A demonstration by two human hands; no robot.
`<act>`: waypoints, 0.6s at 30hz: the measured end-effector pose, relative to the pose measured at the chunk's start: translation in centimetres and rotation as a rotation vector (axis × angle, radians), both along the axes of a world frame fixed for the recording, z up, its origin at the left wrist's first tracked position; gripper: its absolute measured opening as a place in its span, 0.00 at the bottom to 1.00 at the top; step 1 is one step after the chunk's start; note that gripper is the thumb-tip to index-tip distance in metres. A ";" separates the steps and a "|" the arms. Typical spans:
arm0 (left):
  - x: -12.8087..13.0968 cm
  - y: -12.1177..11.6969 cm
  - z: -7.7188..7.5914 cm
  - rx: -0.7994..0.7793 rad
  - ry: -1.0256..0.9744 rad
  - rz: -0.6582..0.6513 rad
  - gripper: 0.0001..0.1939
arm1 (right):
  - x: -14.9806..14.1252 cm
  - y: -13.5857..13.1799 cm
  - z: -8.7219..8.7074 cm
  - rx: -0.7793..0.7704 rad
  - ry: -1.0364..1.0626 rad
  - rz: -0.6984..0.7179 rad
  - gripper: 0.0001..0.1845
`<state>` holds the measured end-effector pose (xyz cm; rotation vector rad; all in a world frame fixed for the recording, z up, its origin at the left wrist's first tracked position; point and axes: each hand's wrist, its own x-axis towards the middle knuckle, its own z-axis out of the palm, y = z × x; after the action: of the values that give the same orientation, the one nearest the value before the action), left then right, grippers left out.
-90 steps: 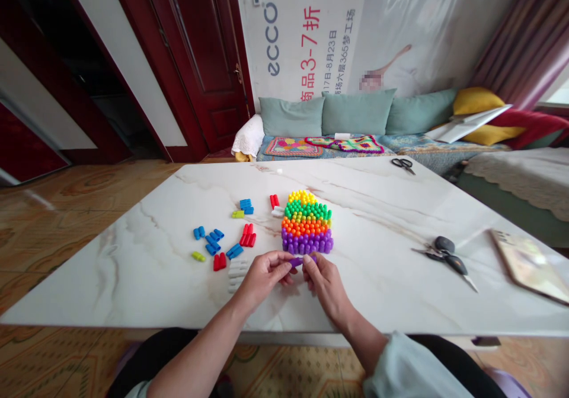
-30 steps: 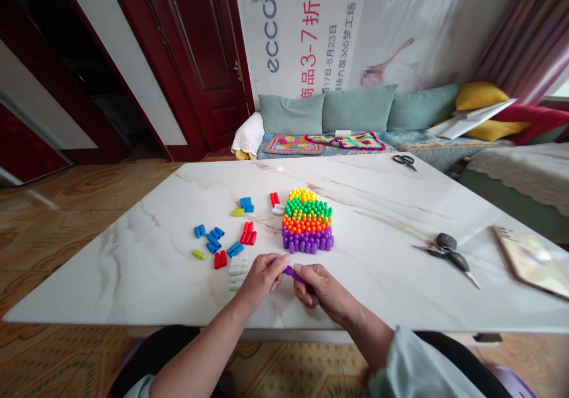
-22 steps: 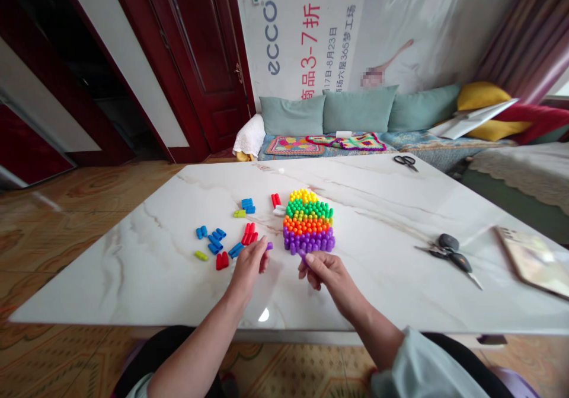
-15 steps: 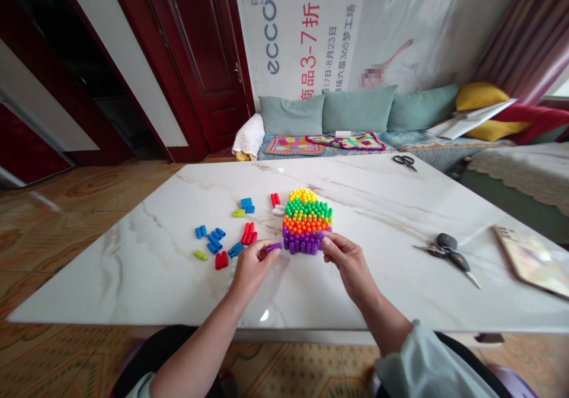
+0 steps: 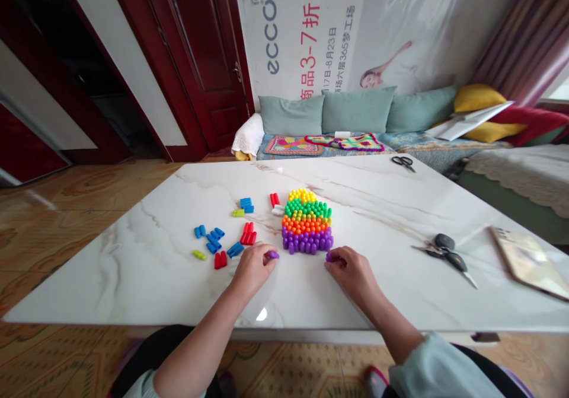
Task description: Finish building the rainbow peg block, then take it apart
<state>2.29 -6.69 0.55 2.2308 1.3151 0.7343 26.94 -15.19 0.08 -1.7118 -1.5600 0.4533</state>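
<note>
A block of pegs in yellow, green, orange and purple rows (image 5: 307, 222) stands on the white marble table (image 5: 382, 267). My left hand (image 5: 253, 269) rests on the table just left of the block's near corner, fingers pinched on a purple peg (image 5: 272, 255). My right hand (image 5: 353, 273) lies at the block's near right corner, its fingers closed on another purple peg (image 5: 329, 257). Both hands sit low on the tabletop, close to the purple row.
Loose blue, red, green and white pegs (image 5: 222, 244) lie scattered left of the block. Dark scissors with keys (image 5: 447, 254) and a flat tablet-like board (image 5: 528, 263) sit to the right. Small scissors (image 5: 402, 162) lie at the far edge; a sofa (image 5: 355, 119) stands behind.
The hands pulled a joined purple piece apart, one peg in each. They moved up to the block, then dropped to the tabletop either side of its near edge.
</note>
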 end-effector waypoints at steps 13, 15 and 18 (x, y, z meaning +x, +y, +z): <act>0.0 -1.0 0.4 0.014 0.046 0.033 0.08 | -0.6 -1.6 0.8 -0.054 -0.185 -0.077 0.14; 0.1 -1.1 0.6 0.007 0.071 0.014 0.06 | -1.0 -1.6 0.7 -0.059 -0.222 -0.032 0.12; 0.5 -1.1 0.5 0.004 0.071 -0.002 0.04 | -1.6 -1.2 0.5 -0.051 -0.248 -0.009 0.10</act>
<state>2.79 -7.79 1.04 2.2804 1.3457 0.6637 25.35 -16.39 0.61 -1.8697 -1.7265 0.2861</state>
